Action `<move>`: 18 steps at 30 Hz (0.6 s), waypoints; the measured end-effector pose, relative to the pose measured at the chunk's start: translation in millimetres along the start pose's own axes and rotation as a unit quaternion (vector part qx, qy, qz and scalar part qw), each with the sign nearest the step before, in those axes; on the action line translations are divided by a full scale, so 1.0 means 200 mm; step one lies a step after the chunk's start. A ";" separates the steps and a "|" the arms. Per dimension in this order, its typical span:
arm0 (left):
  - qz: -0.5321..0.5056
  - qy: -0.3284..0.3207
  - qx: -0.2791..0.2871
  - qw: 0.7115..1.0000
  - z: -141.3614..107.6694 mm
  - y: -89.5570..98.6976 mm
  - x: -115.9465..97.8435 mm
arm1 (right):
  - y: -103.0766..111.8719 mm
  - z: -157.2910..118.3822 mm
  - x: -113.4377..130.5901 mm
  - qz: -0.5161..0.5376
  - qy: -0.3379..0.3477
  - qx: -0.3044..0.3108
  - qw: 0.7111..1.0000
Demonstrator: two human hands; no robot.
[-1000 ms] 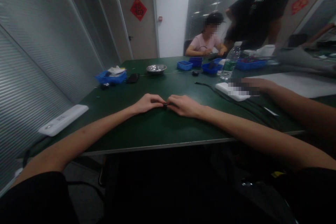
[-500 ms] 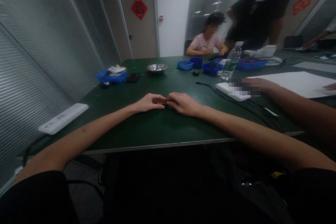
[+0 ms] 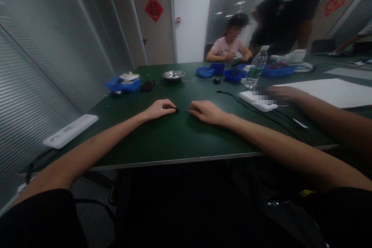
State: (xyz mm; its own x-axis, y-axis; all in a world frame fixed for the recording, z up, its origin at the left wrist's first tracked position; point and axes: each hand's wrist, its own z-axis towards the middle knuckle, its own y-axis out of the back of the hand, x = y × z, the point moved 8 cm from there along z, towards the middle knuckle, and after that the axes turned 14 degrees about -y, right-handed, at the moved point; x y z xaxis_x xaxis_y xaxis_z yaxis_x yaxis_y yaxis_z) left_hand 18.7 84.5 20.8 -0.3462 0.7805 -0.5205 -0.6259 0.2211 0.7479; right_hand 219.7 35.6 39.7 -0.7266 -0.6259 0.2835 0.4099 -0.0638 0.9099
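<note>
My left hand (image 3: 159,109) rests low over the green table (image 3: 174,139), thumb and fingers pinched on a small dark piece (image 3: 177,110). The piece is too small for me to tell its kind. Across a short gap, my right hand (image 3: 205,111) is closed around a thin, pale metal pin-like piece (image 3: 187,111). Its tip points left toward the dark piece, and the two are apart. My right fingers hide the rest of it.
A steel bowl (image 3: 173,76), a black phone (image 3: 147,85) and a blue basket (image 3: 123,84) stand beyond my hands. To the right are a water bottle (image 3: 256,68), a white power strip (image 3: 255,100) and another person's arm (image 3: 328,114). Another power strip (image 3: 71,131) lies left.
My hands were together at one spot. Now they have drawn apart, the left hand leftward and the right slightly rightward, each with a small piece in its fingers.
</note>
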 end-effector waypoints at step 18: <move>0.297 0.184 -0.154 0.924 -0.50 0.78 0.64 | -0.01 0.00 -0.01 -0.013 -0.011 0.013 1.000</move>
State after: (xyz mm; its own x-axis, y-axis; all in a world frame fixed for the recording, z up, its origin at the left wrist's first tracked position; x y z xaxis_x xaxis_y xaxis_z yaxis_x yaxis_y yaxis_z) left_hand -193.4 161.2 30.1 -0.8718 0.4456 -0.2036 -0.3987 -0.4039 0.8233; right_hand 220.8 36.4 37.8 -0.7491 -0.6068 0.2657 0.3760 -0.0593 0.9247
